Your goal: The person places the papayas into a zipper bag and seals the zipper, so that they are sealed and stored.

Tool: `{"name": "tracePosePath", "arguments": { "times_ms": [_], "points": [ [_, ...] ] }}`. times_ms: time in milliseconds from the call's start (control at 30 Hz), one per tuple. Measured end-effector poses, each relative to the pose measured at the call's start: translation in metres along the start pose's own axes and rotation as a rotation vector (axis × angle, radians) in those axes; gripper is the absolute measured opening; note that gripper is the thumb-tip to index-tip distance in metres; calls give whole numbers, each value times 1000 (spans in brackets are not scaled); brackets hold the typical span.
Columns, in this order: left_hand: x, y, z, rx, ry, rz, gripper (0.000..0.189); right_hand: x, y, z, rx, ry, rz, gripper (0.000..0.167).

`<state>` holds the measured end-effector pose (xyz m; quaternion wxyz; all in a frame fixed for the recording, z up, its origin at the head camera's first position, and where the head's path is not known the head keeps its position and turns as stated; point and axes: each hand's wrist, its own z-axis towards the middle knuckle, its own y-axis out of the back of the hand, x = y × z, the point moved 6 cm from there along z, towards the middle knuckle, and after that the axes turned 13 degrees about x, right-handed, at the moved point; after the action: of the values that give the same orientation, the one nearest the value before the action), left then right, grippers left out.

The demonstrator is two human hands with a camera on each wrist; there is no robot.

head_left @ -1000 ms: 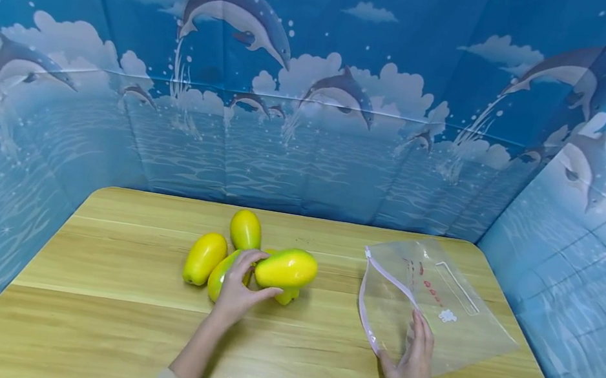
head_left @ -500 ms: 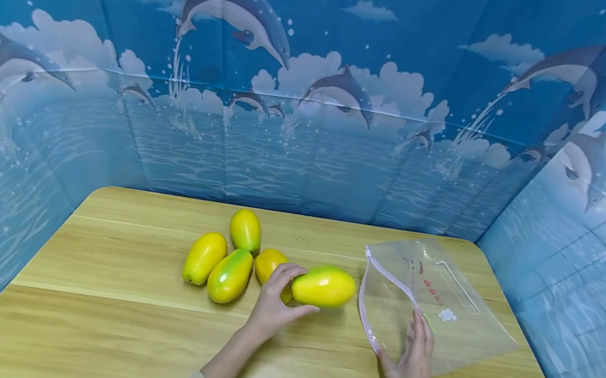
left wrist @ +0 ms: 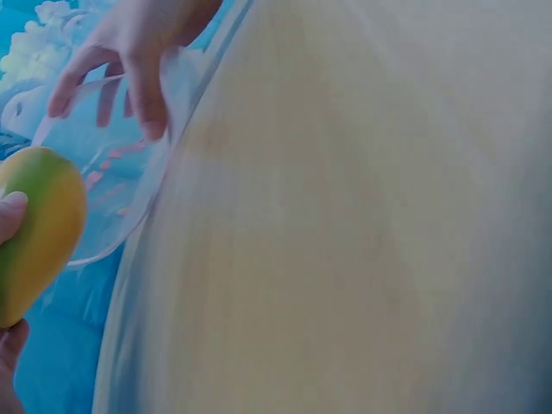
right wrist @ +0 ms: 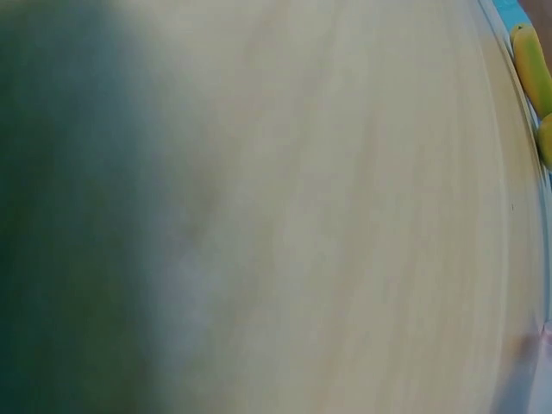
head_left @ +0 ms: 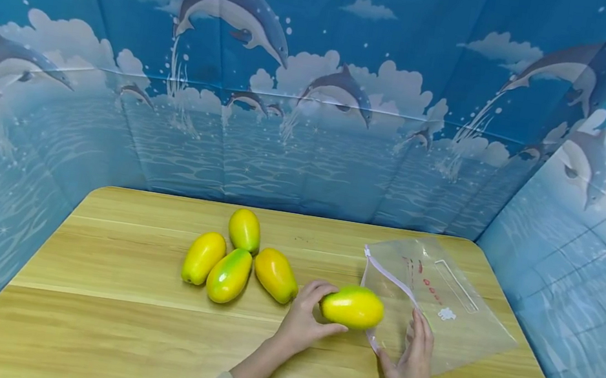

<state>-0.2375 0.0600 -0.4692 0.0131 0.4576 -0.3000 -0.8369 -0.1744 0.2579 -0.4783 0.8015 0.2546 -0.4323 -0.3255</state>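
Observation:
My left hand (head_left: 306, 321) holds a smooth oval yellow-green fruit (head_left: 354, 308), mango- or papaya-like, between thumb and fingers. Its far end overlaps the mouth of a clear zip bag (head_left: 470, 331) in the head view. The bag has a lavender zip edge and red and white print. At the bag's mouth is my right hand (head_left: 412, 370), thumb by the lower zip edge and fingers stretched toward the upper one, spreading them apart. The left wrist view shows the same fruit (left wrist: 52, 241) beside the bag's rim, with my right fingers (left wrist: 148, 95) spread over the opening.
Several similar fruits lie grouped left of centre on the wooden table (head_left: 110, 336): a back one (head_left: 244, 230), a left one (head_left: 204, 258), a front one (head_left: 229, 276) and a right one (head_left: 275, 275). A dolphin-print curtain (head_left: 309, 151) hangs around the table.
My left hand has carried the fruit right and toward the front, from above the group to the bag's mouth. The right hand and bag have stayed in place.

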Motion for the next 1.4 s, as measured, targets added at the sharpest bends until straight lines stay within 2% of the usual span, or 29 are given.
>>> {"name": "tracePosePath", "arguments": {
  "times_ms": [267,567,833,1033,1400],
  "points": [
    [-2,-18,12,35,-50,33,57,2,0,1,-1,21,17,118],
    [3,-34,19,84,-11,20,58,4,1,2,-14,34,19,116],
    [2,-42,26,107,-17,43,59,4,0,2,-10,27,33,117],
    [1,-49,28,106,-19,44,58,6,1,1,-27,75,49,116],
    [4,-57,31,124,94,19,58,7,2,1,-34,70,6,117]
  ]
}}
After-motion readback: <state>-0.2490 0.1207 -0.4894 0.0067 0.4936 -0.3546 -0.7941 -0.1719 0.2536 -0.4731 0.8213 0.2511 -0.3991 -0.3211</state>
